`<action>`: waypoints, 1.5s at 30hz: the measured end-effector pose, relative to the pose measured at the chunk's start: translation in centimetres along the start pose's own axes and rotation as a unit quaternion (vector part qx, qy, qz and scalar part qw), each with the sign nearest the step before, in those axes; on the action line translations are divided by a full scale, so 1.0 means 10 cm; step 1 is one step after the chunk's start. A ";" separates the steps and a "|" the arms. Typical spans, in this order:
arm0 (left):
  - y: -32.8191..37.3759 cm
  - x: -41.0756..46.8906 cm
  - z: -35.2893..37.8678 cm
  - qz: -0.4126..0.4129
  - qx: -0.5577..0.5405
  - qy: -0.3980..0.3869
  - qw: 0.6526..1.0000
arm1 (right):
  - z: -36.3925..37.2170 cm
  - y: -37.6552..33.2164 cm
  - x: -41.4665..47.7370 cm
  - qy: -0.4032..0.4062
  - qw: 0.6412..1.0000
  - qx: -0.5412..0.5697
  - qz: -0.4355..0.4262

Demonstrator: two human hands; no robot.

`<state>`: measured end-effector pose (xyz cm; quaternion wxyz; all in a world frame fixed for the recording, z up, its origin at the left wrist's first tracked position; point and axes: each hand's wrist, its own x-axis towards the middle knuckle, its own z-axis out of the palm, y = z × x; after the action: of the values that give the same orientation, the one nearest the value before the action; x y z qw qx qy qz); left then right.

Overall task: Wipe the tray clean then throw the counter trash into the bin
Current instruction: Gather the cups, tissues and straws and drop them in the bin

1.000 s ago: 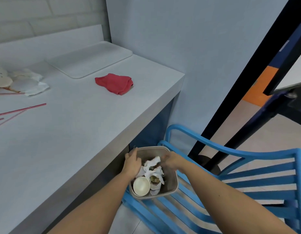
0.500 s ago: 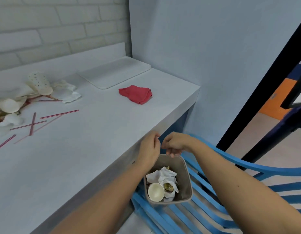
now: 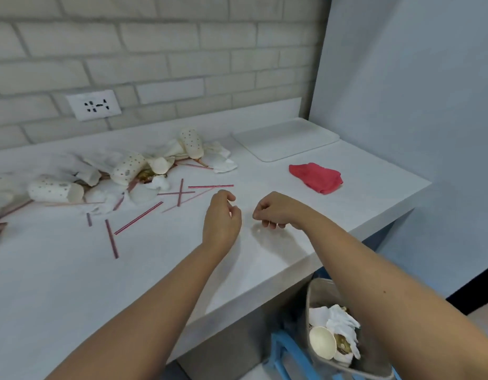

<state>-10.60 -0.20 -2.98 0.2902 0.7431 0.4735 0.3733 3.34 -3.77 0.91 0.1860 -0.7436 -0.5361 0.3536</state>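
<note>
Trash step was judged under way: left hand (image 3: 222,220) and right hand (image 3: 275,212) were held loosely curled, empty, over the white table (image 3: 73,297); thin red-striped straws (image 3: 138,218) were judged next for pinching.

Matt smooth counter (image 3: 182,270), soft red cloth (image 3: 316,178), spotted paper cups (image 3: 127,168), smooth matt plastic tray (image 3: 286,138).

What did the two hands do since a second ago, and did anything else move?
The left hand and right hand were down at the bin on the blue chair. They have come up over the counter, near the straws. Their fingers are loosely curled and hold nothing. The trash in the bin, the red cloth, the tray and the paper cups stayed put.
</note>
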 end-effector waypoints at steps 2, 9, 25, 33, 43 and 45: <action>-0.23 0.08 -0.27 -0.031 0.032 0.017 0.999 | 0.16 -0.18 0.15 0.005 1.000 -0.003 -0.010; -0.88 0.37 -1.19 -0.133 0.123 0.059 0.982 | 0.74 -0.76 0.69 0.021 0.998 0.000 -0.052; -1.71 0.71 -1.79 -0.272 0.331 -0.138 0.893 | 1.53 -1.30 1.51 0.172 0.964 -0.194 -0.054; -1.78 0.86 -1.60 -0.195 0.218 -0.119 0.949 | 1.20 -1.17 1.43 0.143 0.976 -0.162 -0.008; -1.69 0.99 -1.53 -0.179 0.274 -0.129 0.936 | 0.80 -0.94 1.41 -0.010 0.948 -0.292 -0.128; -1.68 0.99 -1.54 -0.194 0.288 -0.137 0.928 | 0.78 -0.92 1.44 0.009 0.947 -0.292 -0.135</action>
<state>-28.82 16.57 -4.85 0.1931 0.7323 0.6509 0.0518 -5.96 12.10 -3.08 0.0117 -0.6894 -0.7092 0.1470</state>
